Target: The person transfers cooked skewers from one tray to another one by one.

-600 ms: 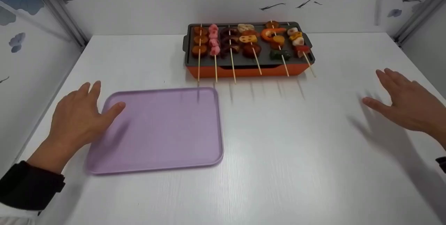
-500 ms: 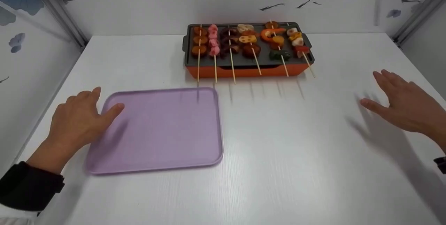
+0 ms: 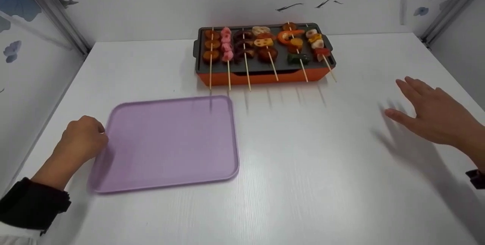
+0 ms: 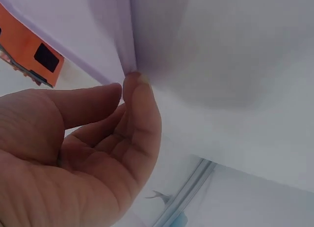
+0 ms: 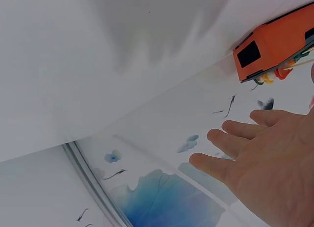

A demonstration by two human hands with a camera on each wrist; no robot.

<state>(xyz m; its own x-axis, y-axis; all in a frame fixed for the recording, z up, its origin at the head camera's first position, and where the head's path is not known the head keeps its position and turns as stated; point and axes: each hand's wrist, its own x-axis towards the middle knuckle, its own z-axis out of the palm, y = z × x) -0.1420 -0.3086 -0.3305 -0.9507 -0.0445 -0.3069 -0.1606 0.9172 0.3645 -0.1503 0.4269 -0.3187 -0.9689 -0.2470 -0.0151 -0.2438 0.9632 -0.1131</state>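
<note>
At the left edge of a flat lilac tray [image 3: 170, 142], my left hand [image 3: 83, 138] has its fingers curled. Up close in the left wrist view, thumb and fingertips pinch the rim of the tray [image 4: 98, 30], with the thumb on one side. The tray lies on the white table. Over the table's right side, my right hand [image 3: 435, 112] hovers with fingers spread and nothing in it. Its shadow falls beneath. In the right wrist view the right hand [image 5: 274, 158] shows its palm and straight fingers.
An orange toy grill [image 3: 265, 78] with a dark top stands at the back. Several skewers of food, among them a pink skewer [image 3: 226, 44], lie across it with sticks overhanging the front. Fish-patterned white walls [image 3: 151, 10] enclose the table's back and sides.
My left hand has gone from spread fingers above the tray's left part to pinching its left edge, moving down and a little left. My right hand stays spread. The whole view has shifted slightly.
</note>
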